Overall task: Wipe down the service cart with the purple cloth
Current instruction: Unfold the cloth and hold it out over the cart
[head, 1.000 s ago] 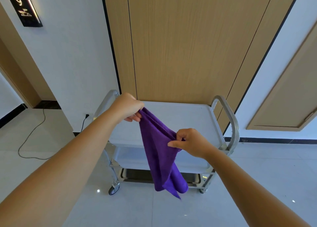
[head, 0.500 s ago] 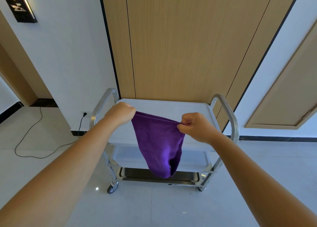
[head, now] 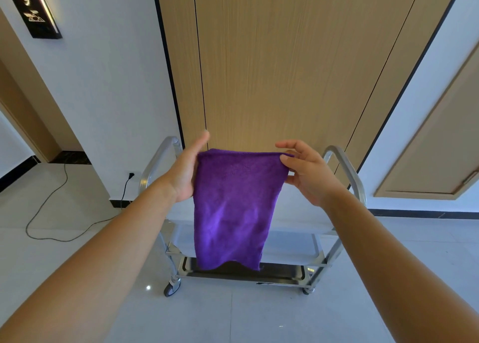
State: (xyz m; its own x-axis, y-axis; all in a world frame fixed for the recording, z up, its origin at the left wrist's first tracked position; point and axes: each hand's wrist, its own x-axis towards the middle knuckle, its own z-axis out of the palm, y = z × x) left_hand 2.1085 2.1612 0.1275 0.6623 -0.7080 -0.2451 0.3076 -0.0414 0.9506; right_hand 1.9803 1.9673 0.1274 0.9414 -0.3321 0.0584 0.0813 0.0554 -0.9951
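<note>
While both hands, left hand [head: 185,173] and right hand [head: 308,173], pinch only the purple cloth's [head: 233,208] top corners, it could slip, missing the service cart [head: 344,171].

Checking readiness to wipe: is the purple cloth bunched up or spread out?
Spread out: the purple cloth hangs flat between the left hand and right hand, above the cart.

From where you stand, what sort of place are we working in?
Probably a hotel or apartment corridor: a lit room-number sign on the wall, tall wooden doors, and a steel service cart on pale floor tiles.
</note>
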